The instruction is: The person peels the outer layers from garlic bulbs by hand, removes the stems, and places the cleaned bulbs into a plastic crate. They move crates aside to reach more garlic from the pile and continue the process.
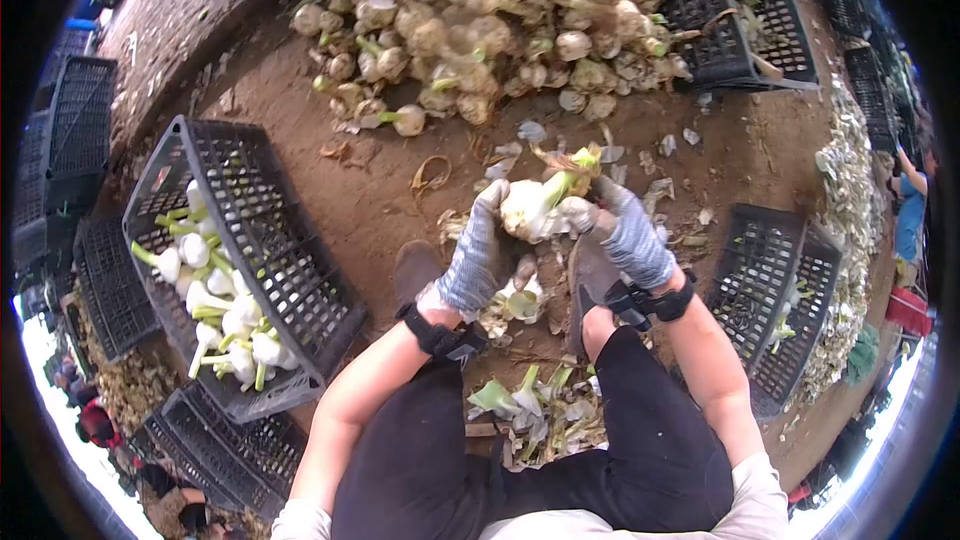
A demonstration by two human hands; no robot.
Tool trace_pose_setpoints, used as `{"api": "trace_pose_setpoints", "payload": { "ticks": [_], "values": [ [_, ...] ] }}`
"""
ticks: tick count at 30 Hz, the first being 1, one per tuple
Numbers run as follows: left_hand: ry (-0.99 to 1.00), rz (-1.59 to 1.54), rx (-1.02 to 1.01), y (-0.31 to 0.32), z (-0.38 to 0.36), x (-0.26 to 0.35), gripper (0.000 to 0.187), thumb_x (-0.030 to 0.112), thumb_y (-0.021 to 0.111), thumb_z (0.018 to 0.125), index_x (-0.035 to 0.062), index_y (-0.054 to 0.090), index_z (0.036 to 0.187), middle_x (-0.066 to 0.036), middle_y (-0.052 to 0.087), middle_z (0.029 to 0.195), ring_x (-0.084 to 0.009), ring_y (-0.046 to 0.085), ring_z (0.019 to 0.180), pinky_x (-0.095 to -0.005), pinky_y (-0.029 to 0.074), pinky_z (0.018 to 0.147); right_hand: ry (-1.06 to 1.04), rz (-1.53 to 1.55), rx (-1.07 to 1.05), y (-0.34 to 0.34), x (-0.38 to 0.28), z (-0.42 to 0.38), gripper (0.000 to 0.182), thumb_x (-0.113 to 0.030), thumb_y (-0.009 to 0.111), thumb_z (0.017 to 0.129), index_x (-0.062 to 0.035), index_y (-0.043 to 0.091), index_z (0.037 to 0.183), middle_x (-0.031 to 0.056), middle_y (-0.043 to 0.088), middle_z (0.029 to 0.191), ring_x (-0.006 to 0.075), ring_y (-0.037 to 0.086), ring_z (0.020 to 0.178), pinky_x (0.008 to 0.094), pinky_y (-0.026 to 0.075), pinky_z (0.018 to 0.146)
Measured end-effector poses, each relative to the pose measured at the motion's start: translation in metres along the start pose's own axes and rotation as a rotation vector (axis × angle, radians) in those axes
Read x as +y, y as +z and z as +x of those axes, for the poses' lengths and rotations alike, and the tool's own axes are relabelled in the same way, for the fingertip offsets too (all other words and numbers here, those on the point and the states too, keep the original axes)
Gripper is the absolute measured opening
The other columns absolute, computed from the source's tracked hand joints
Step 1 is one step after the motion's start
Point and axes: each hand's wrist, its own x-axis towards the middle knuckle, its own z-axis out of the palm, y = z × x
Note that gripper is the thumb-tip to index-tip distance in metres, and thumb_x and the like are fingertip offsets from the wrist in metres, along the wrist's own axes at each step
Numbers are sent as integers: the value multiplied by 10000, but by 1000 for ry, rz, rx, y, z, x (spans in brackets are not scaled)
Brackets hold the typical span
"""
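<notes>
both hands, left [477,257] and right [630,230], gripped one garlic bulb [530,210] above the dirt floor [380,175], near a garlic heap [480,30].

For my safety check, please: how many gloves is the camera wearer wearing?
2: the left glove on the left hand, the right glove on the right hand. Both hands are at the garlic bulb.
</notes>
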Motion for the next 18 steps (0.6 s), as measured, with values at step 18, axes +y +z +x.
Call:
{"api": "trace_pose_setpoints", "payload": {
  "ticks": [18],
  "values": [
    [-56,-11,220,1,26,-10,572,619,439,853,93,551,1049,-93,615,869,-215,601,726,-305,464,520,-132,-26,235,-3,37,2,271,-91,587,815,5,586,1068,34,634,944,113,567,855,278,478,776]
  ]
}}
